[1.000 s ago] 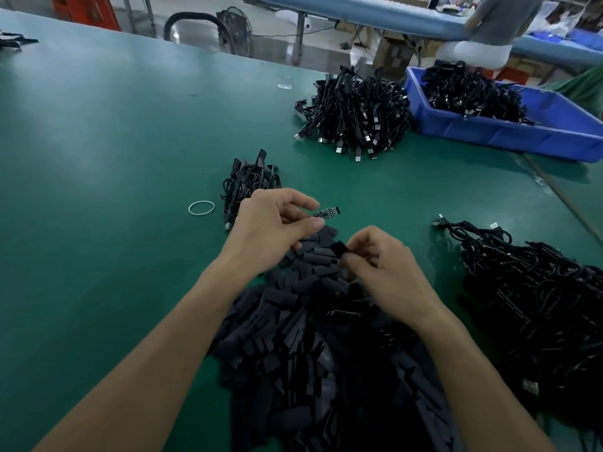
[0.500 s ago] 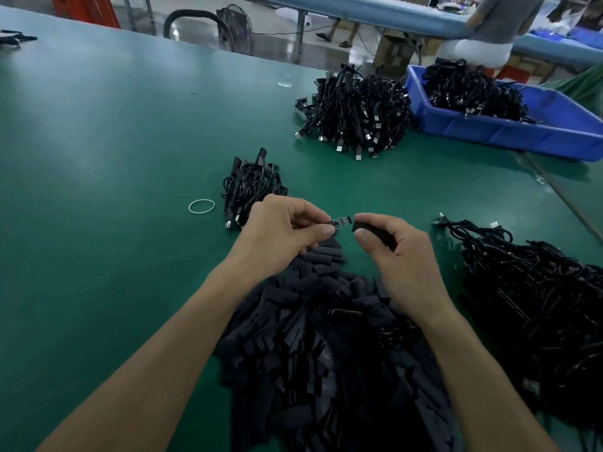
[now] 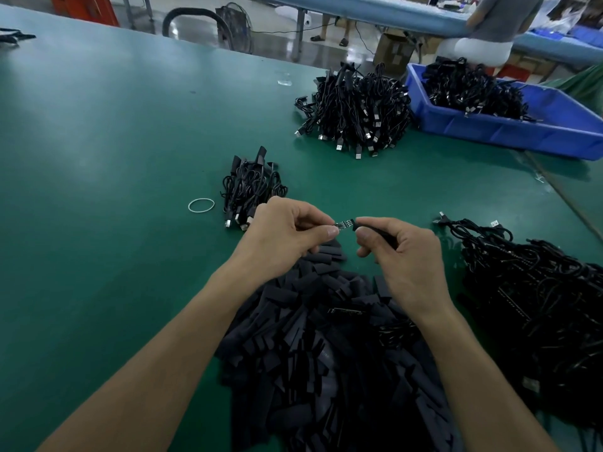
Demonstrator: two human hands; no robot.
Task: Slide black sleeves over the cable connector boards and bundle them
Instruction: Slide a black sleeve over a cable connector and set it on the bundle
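My left hand (image 3: pixel 287 236) pinches a small connector board (image 3: pixel 344 224) between thumb and fingers, above the green table. My right hand (image 3: pixel 401 256) pinches a black sleeve (image 3: pixel 375 228) whose open end touches the board's right tip. A big heap of loose black sleeves (image 3: pixel 313 353) lies under both wrists. Just left of my left hand sits a small bundle of sleeved cables (image 3: pixel 251 187), and a white rubber band (image 3: pixel 201 205) lies beside it.
A tangle of black cables (image 3: pixel 538 305) covers the table at right. A larger pile of bundled cables (image 3: pixel 359 109) sits at the back, next to a blue bin (image 3: pixel 522 128) holding more. A seated person (image 3: pixel 489 31) is at the far bench.
My right hand lifted a sleeve out of the heap and brought it up to the board's tip. My left hand rose slightly with the board.
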